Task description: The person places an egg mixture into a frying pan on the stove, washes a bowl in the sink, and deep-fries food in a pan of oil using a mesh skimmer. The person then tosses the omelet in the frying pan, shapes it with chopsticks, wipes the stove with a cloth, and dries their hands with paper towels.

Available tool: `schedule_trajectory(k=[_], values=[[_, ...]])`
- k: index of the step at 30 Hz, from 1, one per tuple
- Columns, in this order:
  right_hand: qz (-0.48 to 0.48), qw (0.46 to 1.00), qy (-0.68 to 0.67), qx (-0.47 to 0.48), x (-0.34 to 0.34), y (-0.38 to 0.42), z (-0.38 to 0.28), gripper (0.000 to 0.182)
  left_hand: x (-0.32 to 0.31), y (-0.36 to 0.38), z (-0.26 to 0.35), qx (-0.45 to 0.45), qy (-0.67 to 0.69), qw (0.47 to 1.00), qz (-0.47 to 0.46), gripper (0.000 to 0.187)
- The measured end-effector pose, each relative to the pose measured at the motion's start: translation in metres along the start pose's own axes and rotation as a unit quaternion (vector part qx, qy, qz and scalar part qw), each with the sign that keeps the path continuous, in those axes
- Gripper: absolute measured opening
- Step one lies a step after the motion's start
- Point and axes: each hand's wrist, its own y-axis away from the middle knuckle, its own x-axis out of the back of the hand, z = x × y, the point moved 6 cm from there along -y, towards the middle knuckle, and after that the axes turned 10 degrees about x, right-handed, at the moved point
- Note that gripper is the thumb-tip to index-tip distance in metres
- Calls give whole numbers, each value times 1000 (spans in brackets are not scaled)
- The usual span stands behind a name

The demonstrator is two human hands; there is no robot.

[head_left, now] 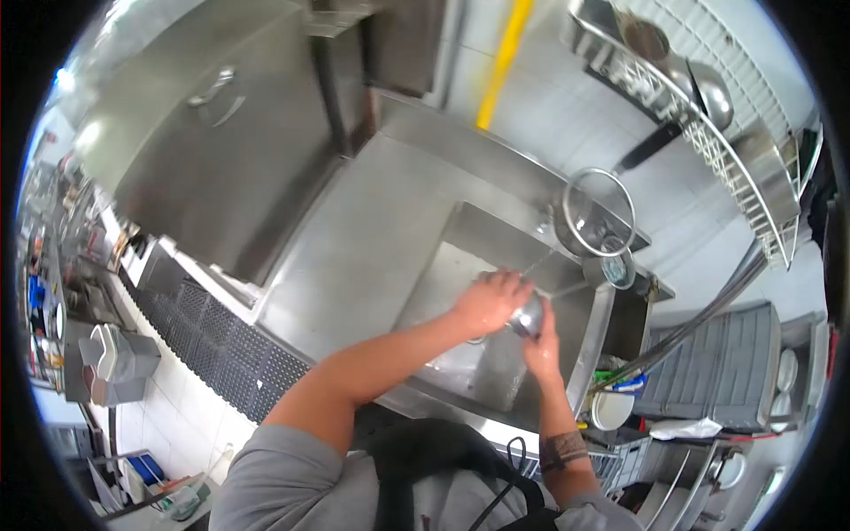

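Over the sink basin (460, 261), both hands are around a small shiny metal vessel (528, 317), rounded like a bowl or cup. My left hand (492, 303) lies over its upper left side with the fingers curled on it. From the right and below, my right hand (542, 347) grips its edge, fingers along the side. A thin stream of water runs down beside the vessel, and the basin floor beneath is wet. Most of the vessel's left part is hidden by my left hand.
A round strainer (600, 212) with a black handle sticks out at the basin's back right. Above it is a white wire rack (744, 168) with pans. A steel drainboard (354, 239) adjoins the basin, beside a large steel housing (221, 133). Black perforated matting (221, 345) lies left.
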Motion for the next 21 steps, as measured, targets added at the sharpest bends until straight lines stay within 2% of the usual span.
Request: schedule_trajectory(k=[1, 2, 3, 4, 5, 6, 7, 8, 9, 10, 12, 13, 14, 15, 17, 18, 19, 20, 21], values=[[36, 998, 31, 39, 8, -1, -20, 76, 18, 12, 2, -32, 45, 998, 31, 53], [79, 991, 42, 97, 13, -2, -33, 74, 33, 24, -4, -17, 35, 998, 41, 53], [95, 992, -29, 84, 12, -5, -26, 73, 53, 37, -11, -26, 104, 992, 70, 54], [65, 994, -64, 62, 16, -7, -11, 60, 74, 55, -25, -36, 170, 980, 102, 55], [53, 980, -175, -76, 10, -10, -10, 45, 91, 76, -45, -19, 158, 980, 117, 55], [58, 981, -141, -118, 8, -16, 21, 40, 104, 100, -64, -11, 113, 986, 123, 55], [1, 968, -161, -193, 1, -9, -19, 41, 115, 126, -82, -2, 70, 990, 124, 55], [-69, 972, -80, -210, -4, -18, 28, 42, 126, 157, -108, 39, 105, 991, 79, 49], [-72, 959, 180, -208, 0, -17, -11, 33, 126, 192, -134, 53, 100, 990, 79, 49], [-112, 830, 546, -9, -9, -28, 6, 25, 118, 226, -169, 94, 92, 989, 72, 47], [-70, 821, 561, -77, -7, -22, 21, 23, 114, 304, -230, 159, 73, 981, 83, 46], [-66, 827, 555, -61, -9, -12, -5, 31, 115, 350, -257, 187, 60, 975, 100, 47], [12, 875, 484, -1, -3, -11, 22, 30, 103, 399, -289, 256, 85, 957, 103, 48], [68, 950, 279, -120, -19, 7, -55, 31, 91, 448, -316, 324, 110, 933, 108, 50], [158, 957, 179, -167, -53, 24, -119, 29, 91, 537, -351, 437, 146, 881, 109, 45], [149, 960, 177, -160, -63, 23, -103, 29, 88, 580, -367, 518, 166, 833, 103, 38], [98, 968, 4, -231, -79, 22, -53, 30, 87, 620, -380, 595, 184, 776, 99, 32], [41, 939, -165, -298, -103, 22, -29, 31, 94, 647, -383, 604, 183, 768, 104, 32], [0, 925, -174, -338, -134, 31, -56, 27, 102, 679, -387, 672, 150, 717, 109, 27]])
